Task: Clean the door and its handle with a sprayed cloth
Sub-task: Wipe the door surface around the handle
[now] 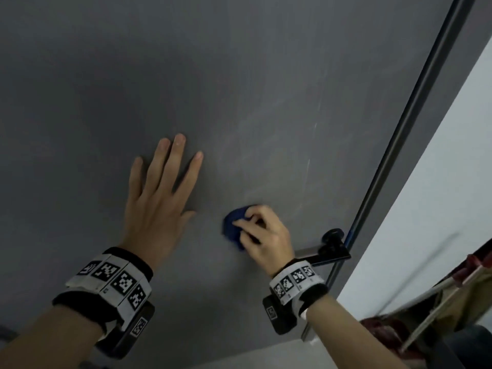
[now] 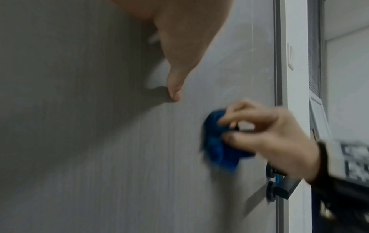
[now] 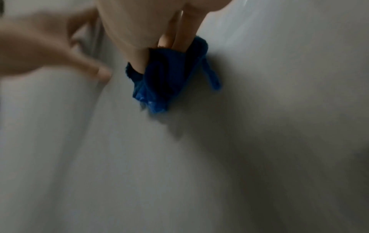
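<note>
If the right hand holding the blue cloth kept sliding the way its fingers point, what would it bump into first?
Probably nothing soon: the right hand with the blue cloth points up and left across bare door. The left hand lies farther left, seemingly off that line; the handle sits behind it.

We see a matt grey door (image 1: 239, 89) with faint vertical grain, a soft, fuzzy blue cloth (image 1: 234, 226), and a smooth black metal lever handle (image 1: 326, 250).

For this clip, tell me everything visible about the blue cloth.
The blue cloth is a small, deep-blue rag of soft, fuzzy-looking fabric, bunched into a wad with a loose strip trailing from one side. The right hand grips it with curled fingers and holds it against the grey door, beside the black handle. Whether it is damp cannot be told.
</note>
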Tool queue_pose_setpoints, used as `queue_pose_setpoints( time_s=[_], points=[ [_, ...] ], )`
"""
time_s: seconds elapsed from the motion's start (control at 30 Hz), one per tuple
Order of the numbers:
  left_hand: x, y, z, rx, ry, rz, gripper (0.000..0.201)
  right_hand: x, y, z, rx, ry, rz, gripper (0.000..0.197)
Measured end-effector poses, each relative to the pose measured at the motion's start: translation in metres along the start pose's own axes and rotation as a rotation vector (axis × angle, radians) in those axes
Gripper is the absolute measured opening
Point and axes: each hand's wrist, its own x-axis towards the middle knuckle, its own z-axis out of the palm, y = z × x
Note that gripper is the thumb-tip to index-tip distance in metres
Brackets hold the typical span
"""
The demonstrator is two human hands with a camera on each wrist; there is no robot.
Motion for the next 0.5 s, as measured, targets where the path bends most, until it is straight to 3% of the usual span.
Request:
queue_pose_setpoints(
  time_s=[0.1, 0.2, 0.27, 0.4, 0.5],
  points=[
    [0.0, 0.001, 0.0, -0.028, -0.02, -0.02, 0.126, 0.044, 0.007, -0.057, 0.014, 0.385, 0.129, 0.02],
    [0.0, 0.001, 0.0, -0.04, -0.028, -0.02, 0.125, 0.069, 0.005, -0.071, -0.009, 0.561, 0.162, 0.022],
    [-0.001, 0.0, 0.001, -0.041, -0.026, -0.016, 0.124, 0.062, -0.001, -0.049, -0.008, 0.523, 0.147, 0.022],
    [-0.007, 0.004, 0.003, -0.025, -0.035, -0.008, 0.12, 0.01, -0.022, 0.018, -0.045, 0.104, -0.004, 0.017],
    [-0.011, 0.012, 0.006, -0.021, -0.05, 0.021, 0.115, 0.003, -0.02, 0.019, -0.017, -0.006, 0.066, 0.017]
  ],
)
